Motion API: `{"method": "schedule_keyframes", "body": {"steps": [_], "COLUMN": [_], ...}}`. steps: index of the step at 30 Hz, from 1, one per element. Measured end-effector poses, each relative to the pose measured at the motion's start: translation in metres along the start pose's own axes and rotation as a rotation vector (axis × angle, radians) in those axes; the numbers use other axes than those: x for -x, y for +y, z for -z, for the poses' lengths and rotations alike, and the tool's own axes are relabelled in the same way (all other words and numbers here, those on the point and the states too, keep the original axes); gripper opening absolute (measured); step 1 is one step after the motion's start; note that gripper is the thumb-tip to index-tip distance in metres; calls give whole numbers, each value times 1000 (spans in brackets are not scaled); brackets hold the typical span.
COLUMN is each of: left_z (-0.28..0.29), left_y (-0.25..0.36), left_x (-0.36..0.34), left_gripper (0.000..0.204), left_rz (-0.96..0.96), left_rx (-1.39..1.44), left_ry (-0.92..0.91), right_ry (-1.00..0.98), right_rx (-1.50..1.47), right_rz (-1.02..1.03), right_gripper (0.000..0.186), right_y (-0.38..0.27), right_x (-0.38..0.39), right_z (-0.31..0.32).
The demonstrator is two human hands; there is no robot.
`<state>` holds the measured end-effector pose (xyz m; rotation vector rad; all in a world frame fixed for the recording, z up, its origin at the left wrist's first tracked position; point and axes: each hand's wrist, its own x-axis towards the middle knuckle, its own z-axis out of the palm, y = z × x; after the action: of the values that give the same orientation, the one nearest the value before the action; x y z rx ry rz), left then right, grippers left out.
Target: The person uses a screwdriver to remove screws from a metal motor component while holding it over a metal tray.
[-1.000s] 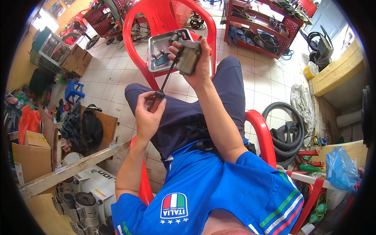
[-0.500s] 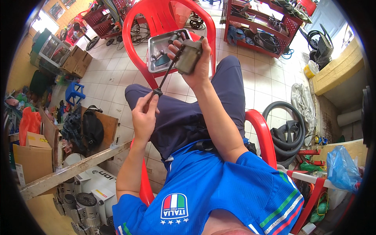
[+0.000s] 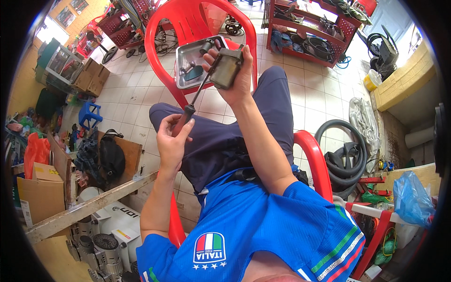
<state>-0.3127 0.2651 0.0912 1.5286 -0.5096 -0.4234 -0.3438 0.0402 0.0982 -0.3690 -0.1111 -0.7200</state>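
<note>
My left hand [image 3: 172,143] is closed round the dark red and black handle of a screwdriver [image 3: 186,116], in front of my left knee. The shaft slants up to the lower left side of a dark greenish-grey metal housing [image 3: 224,70]. Whether the tip touches the housing or sits in it, I cannot tell. The housing is boxy with rounded corners and rests in my right hand [image 3: 240,89], whose thumb lies along its right side. The fingers come out behind its far left side. Just beyond is a steel tray [image 3: 181,81] holding a cylindrical part [image 3: 206,46] and a dark oval piece [image 3: 194,72].
The tray sits on a red plastic chair [image 3: 152,44] facing me. Farther right stands a red tool cart [image 3: 300,54]. Black rubber tubes [image 3: 324,174] lie to my right. A blue stool [image 3: 89,114], a black bag [image 3: 112,155] and a cardboard box [image 3: 42,192] are at left.
The fingers of my left hand have shifted on the screwdriver, and more of its handle shows. My right hand and the housing stay nearly in place.
</note>
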Motion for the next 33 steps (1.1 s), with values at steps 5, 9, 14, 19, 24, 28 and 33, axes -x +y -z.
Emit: {"method": "schedule_keyframes", "body": {"steps": [5,9,14,19,24,28,33], "left_z": [-2,-5,3,5,7,0,0], "left_y": [5,9,2,6,7,5,2], "left_x": [3,3,0,0,-1,0,1], "left_gripper": [36,33,34,34,38,37,44], "left_rz": [8,14,51,179,245,126,1], "left_rx": [-23,-9,68,164,204,58,95], "left_ry": [16,31,-27,-112,-139,-190,-113], "right_ry": [-5,-1,14,7,12,26,97], "right_rx": [-3,6,6,-53,-46,-24,-17], "right_rz": [0,11,0,-26,-35,-26,38], "right_gripper": [82,82,83,83,83,82,79], "right_y": [0,0,-1,-2,-1,-2,-6], "right_x": [-1,-1,0,0,-1,-3,-3], "right_z": [0,1,-2,1,4,12,10]}}
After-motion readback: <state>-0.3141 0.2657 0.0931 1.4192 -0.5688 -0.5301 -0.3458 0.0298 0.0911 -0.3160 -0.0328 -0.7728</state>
